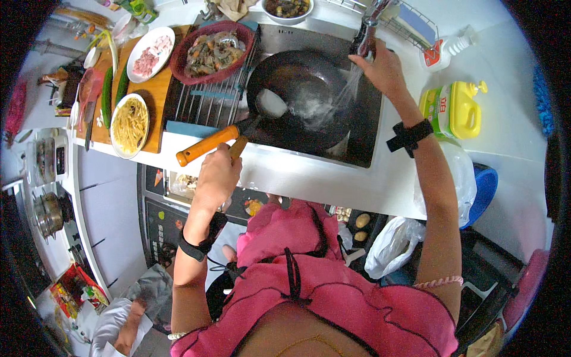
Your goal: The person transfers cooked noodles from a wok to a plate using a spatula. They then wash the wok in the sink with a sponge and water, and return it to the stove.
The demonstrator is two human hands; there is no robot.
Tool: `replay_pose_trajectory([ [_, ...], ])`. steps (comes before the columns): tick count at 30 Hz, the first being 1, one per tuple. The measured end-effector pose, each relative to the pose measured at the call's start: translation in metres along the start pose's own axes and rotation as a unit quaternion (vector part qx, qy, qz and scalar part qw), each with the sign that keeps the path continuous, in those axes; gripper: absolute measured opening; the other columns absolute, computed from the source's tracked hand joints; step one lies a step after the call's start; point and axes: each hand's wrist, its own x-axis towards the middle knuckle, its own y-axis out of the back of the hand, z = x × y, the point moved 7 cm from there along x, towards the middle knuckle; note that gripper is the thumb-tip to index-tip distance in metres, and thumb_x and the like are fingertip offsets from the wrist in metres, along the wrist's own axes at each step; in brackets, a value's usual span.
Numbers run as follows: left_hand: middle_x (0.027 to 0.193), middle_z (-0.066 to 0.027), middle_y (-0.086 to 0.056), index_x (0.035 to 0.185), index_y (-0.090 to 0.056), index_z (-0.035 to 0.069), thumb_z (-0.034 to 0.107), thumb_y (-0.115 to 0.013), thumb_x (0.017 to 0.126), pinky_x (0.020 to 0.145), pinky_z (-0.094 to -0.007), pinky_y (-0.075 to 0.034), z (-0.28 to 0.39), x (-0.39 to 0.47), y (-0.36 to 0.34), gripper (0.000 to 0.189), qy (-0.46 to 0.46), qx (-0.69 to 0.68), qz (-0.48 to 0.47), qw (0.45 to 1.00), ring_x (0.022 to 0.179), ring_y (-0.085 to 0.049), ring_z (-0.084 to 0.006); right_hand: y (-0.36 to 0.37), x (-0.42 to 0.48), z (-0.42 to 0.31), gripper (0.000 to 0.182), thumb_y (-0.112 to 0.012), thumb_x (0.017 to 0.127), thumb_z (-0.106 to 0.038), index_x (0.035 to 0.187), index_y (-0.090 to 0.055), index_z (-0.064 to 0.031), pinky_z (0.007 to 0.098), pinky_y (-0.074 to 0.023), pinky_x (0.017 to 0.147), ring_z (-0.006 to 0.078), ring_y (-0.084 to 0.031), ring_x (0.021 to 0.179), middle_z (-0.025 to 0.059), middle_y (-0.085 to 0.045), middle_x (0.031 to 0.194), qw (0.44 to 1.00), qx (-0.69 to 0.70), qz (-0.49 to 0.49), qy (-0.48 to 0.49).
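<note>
A dark wok (303, 134) sits in the steel sink (377, 134) with water (312, 107) swirling in it. My right hand (383, 71) grips the faucet's metal spout (365, 38), from which a stream runs into the wok. At the counter's front edge, my left hand (221, 172) is closed around a short wooden handle (238, 146). Beside that hand, the wok's orange wooden handle (207, 145) sticks out over the counter. A pale, rounded utensil head (271, 102), probably metal, lies against the wok's inner left wall; its link to the held handle is not clear.
Left of the sink, a red colander of shrimp (178, 67) rests on a drying rack (209, 105). A cutting board (156, 107) bears a plate of meat (149, 56), cucumbers (107, 96) and a plate of yellow strips (129, 125). A yellow-green detergent jug (450, 109) stands at right.
</note>
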Motion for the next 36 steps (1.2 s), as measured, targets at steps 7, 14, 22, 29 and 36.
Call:
replay_pose_trajectory([
  [7,0.074,-0.0271,-0.057,0.086,-0.049,-0.007,0.013,-0.055,0.077,0.069,-0.0448,-0.046,0.004,0.003,-0.002,0.023,-0.020,-0.007,-0.005,1.000,0.078,-0.056,-0.0412,0.017,-0.007,-0.006,0.045,-0.066,0.070,-0.041,0.085,-0.053,-0.0004,0.0394,-0.0449,0.061,0.0338,-0.059,0.068,0.0174,-0.059,0.070,0.999,0.024,-0.021,0.044],
  [14,0.075,-0.0272,-0.057,0.089,-0.048,-0.008,0.014,-0.055,0.077,0.070,-0.0446,-0.045,0.001,0.008,-0.001,0.025,-0.025,-0.018,-0.006,1.000,0.077,-0.056,-0.0410,0.014,-0.008,0.002,0.056,-0.064,0.070,-0.045,0.101,-0.050,-0.0003,0.0436,-0.0471,0.065,0.0390,-0.058,0.072,0.0196,-0.060,0.078,0.998,0.001,-0.049,0.048],
  [22,0.072,-0.0272,-0.057,0.088,-0.048,-0.008,0.012,-0.054,0.077,0.070,-0.0440,-0.046,0.001,0.003,0.012,0.024,0.010,-0.026,0.001,1.000,0.075,-0.056,-0.0409,-0.033,0.024,-0.019,0.043,-0.069,0.072,-0.031,0.096,-0.051,0.0003,0.0313,-0.0469,0.065,0.0237,-0.062,0.073,0.0115,-0.063,0.081,0.982,0.113,0.133,-0.066],
  [29,0.073,-0.0279,-0.057,0.086,-0.049,-0.008,0.013,-0.055,0.077,0.069,-0.0454,-0.045,-0.007,-0.008,0.028,0.023,0.047,-0.032,0.020,0.998,0.076,-0.056,-0.0411,-0.040,0.011,-0.041,0.044,-0.070,0.069,-0.032,0.097,-0.054,-0.0010,0.0251,-0.0449,0.067,0.0129,-0.059,0.070,0.0070,-0.064,0.080,0.974,0.201,0.039,-0.096],
  [36,0.073,-0.0271,-0.057,0.087,-0.050,-0.007,0.014,-0.055,0.077,0.069,-0.0443,-0.045,-0.001,-0.012,0.035,0.024,-0.003,0.003,0.047,0.999,0.076,-0.057,-0.0408,-0.047,0.017,-0.035,0.050,-0.066,0.070,-0.044,0.100,-0.054,-0.0056,0.0285,-0.0433,0.075,0.0187,-0.059,0.080,0.0083,-0.063,0.087,0.975,0.162,0.081,-0.126],
])
